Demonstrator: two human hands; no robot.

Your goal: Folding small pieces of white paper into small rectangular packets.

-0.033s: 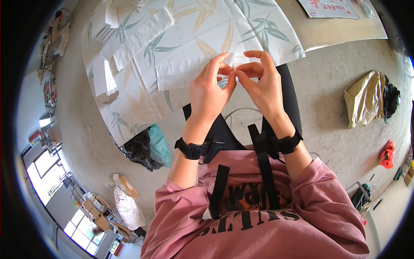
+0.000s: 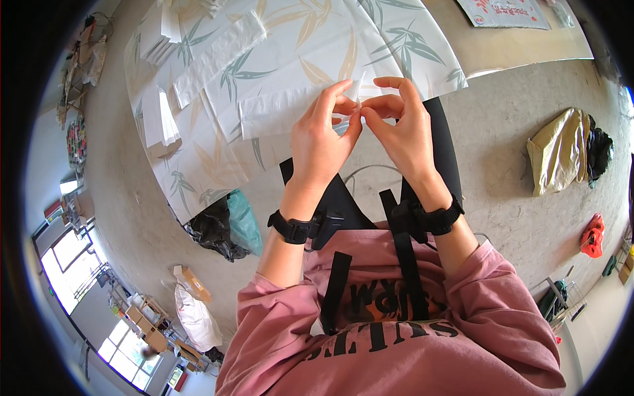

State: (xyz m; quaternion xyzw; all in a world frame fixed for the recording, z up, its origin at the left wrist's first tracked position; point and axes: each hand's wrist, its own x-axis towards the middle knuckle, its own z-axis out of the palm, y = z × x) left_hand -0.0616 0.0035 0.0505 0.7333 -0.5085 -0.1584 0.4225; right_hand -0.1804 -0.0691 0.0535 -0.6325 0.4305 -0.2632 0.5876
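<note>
Both my hands are closed in a pinch, fingertips meeting over the near edge of the table. My left hand [image 2: 320, 145] and my right hand [image 2: 407, 135] grip the right end of a thin, white, translucent plastic sleeve [image 2: 274, 113]. The rest of it lies flat to the left on the leaf-patterned table cover [image 2: 297, 56]. Its pinched edge is mostly hidden by my fingers. A second white sleeve [image 2: 221, 58] lies slanted farther up and to the left, apart from my hands.
Stacked white folded pieces [image 2: 158, 36] stand at the table's far left, with another white stack [image 2: 158, 119] nearer. A printed silver packet [image 2: 505, 13] lies on the brown surface at far right. Black and teal bags [image 2: 243, 221] sit beneath the table's left edge; a tan sack [image 2: 558, 152] rests on the floor at right.
</note>
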